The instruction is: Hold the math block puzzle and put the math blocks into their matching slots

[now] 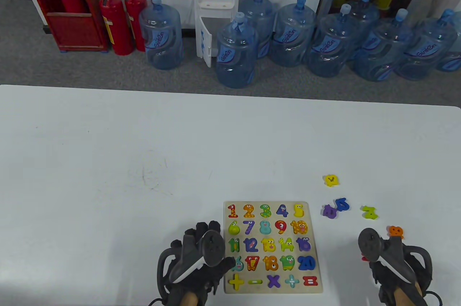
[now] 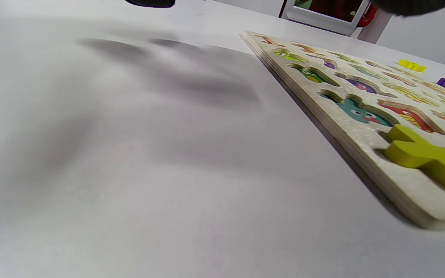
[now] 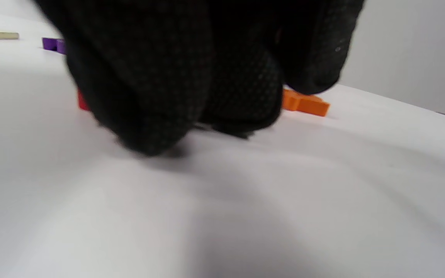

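Observation:
The wooden puzzle board (image 1: 318, 248) lies flat near the table's front edge; it also shows in the left wrist view (image 2: 355, 133). A yellow-green plus block (image 2: 431, 158) sits in its bottom-left slot; nearby slots are printed recesses. My left hand (image 1: 201, 259) is spread at the board's left edge, thumb reaching onto it. My right hand (image 1: 389, 259) is right of the board, its fingers (image 3: 160, 96) bunched down on the table around a red block (image 3: 82, 101), which is mostly hidden. An orange block (image 3: 305, 102) lies just behind them.
Loose blocks lie right of the board: yellow (image 1: 331, 180), purple (image 1: 329, 211), blue (image 1: 342, 204), green (image 1: 370, 212), orange (image 1: 395, 231). Water bottles and fire extinguishers stand on the floor beyond the table's far edge.

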Demonstrator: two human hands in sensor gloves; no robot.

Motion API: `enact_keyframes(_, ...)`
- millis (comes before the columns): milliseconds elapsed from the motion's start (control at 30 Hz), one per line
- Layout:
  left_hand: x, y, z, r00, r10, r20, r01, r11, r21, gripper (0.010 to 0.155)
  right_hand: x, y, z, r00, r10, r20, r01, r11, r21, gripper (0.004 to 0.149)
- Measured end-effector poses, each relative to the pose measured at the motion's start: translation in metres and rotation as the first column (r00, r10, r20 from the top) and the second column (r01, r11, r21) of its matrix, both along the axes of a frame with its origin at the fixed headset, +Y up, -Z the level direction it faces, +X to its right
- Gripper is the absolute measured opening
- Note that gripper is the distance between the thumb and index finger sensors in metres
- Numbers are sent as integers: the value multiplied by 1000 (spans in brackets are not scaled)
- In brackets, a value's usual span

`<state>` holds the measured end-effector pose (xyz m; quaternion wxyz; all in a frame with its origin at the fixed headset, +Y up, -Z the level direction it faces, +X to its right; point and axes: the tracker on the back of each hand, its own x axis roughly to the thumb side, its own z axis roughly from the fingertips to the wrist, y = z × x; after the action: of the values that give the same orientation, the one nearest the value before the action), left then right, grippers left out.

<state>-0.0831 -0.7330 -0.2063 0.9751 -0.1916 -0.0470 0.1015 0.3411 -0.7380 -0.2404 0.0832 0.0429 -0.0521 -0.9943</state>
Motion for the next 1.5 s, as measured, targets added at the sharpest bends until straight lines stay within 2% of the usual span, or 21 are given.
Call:
enact_keyframes(400,0,0,0,1000,6,1,-6,1000,-8,91,-55,2,6,975,39,-220,-41,999,-2,57)
enact_keyframes(533,0,1,0,1000,10,6,-10,1000,-6,91,-67,11,15,958,18,-287,-8,999,36,57)
enact_keyframes(700,0,1,0,1000,10,4,-10,1000,-11,91,-87,23,32,913,-12,-409,59,993,103,56)
enact_keyframes(933,0,1,0,1000,12,4,-12,1000,-16,91,-124,22,53,822,45,-567,26,993,116,56)
enact_keyframes(1200,-1,0,0,1000,14,2,-14,1000,-20,91,-141,12,61,786,155,-598,-94,987,132,56)
enact_keyframes(1367,-1,0,0,1000,16,4,-16,1000,-25,91,-141,13,62,771,110,-627,-65,993,95,56)
enact_keyframes(1500,-1,0,0,1000,17,3,-17,1000,-24,91,-144,12,64,762,135,-634,-83,990,112,56)
